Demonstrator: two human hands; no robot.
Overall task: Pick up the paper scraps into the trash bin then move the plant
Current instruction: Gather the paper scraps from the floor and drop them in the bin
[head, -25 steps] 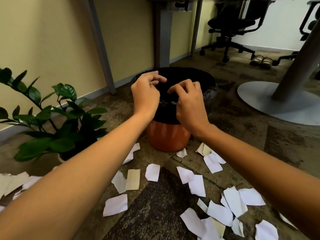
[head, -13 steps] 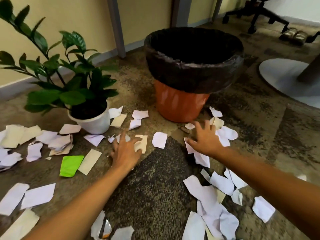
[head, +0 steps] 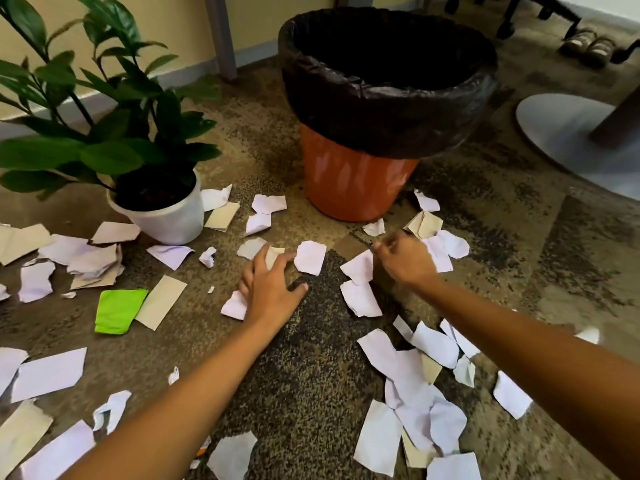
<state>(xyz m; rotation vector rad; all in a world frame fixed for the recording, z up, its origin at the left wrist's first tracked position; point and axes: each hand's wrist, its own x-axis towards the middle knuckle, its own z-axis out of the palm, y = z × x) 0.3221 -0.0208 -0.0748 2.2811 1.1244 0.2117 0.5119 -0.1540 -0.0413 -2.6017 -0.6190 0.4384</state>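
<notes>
Torn paper scraps, mostly white with some beige, litter the carpet. The orange trash bin (head: 356, 181) with a black liner stands straight ahead. To its left is the plant (head: 104, 133) in a white pot (head: 169, 220). My left hand (head: 270, 285) lies low on the floor with fingers spread, its fingertips on a beige scrap (head: 277, 252) and its heel over a white scrap (head: 232, 306). My right hand (head: 405, 258) is in front of the bin, fingers curled together at the edge of a white scrap (head: 358, 266).
A green scrap (head: 117, 310) lies left of my left arm. A grey round table base (head: 568, 136) sits at the right, with sandals (head: 585, 46) and a chair base behind it. A grey desk leg (head: 221, 32) stands by the yellow wall.
Both hands left the bin rim and dropped to the floor scraps. My right hand's fingers, spread flat half a second ago, have curled together. The view came closer to the floor.
</notes>
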